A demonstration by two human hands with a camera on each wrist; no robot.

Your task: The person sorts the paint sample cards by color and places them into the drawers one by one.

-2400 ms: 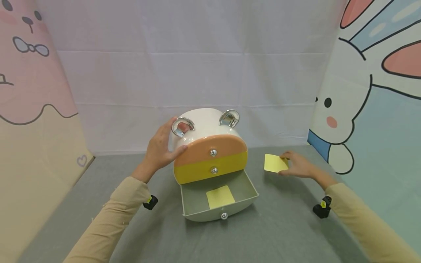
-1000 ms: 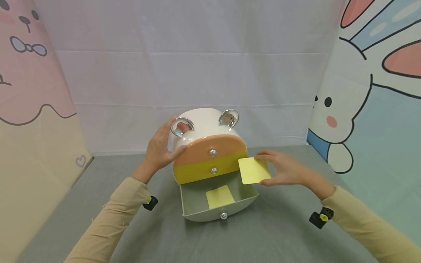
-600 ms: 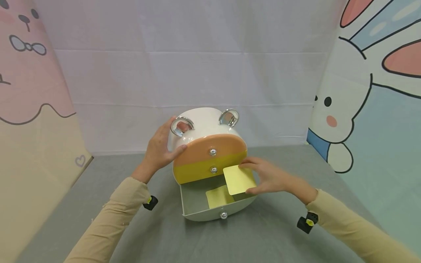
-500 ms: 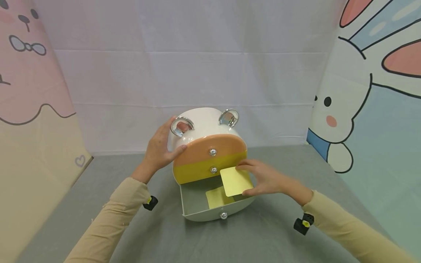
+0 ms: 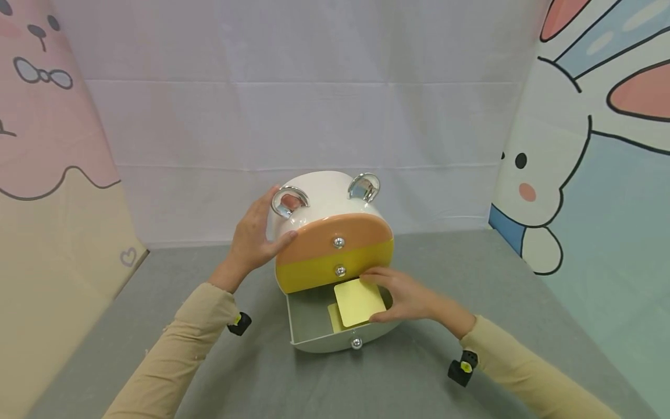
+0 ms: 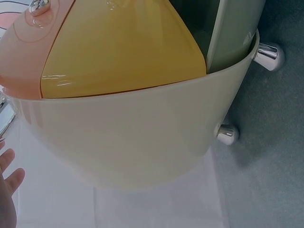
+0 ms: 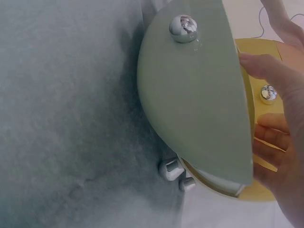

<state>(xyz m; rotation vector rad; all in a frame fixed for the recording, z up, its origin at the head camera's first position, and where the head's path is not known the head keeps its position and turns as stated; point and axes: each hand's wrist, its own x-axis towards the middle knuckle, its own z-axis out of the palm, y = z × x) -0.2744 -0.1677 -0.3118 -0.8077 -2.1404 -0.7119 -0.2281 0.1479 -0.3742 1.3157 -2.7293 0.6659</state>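
A small rounded chest of drawers (image 5: 324,192) has a white body and two chrome ears. Its orange drawer (image 5: 309,241) and yellow drawer (image 5: 309,276) are closed; the grey-green bottom drawer (image 5: 309,334) is pulled out. My left hand (image 5: 253,238) rests spread against the chest's left side, thumb at the orange front's edge. With thumb and fingers my right hand (image 5: 410,297) pinches a yellow square card (image 5: 360,301) with rounded corners, tilted over the bottom drawer. Beneath it, a second yellow card (image 5: 333,317) lies in the drawer, partly covered.
Grey cloth (image 5: 251,378) covers the table around the chest. A pale curtain (image 5: 314,116) hangs behind. Cartoon-printed panels stand at left and right, including a rabbit panel (image 5: 602,233). Chrome feet (image 6: 228,134) lift the chest off the cloth.
My right hand has carried the pinched card leftward and down, from beside the chest to over the bottom drawer, covering much of the other card. My left hand has stayed in place.
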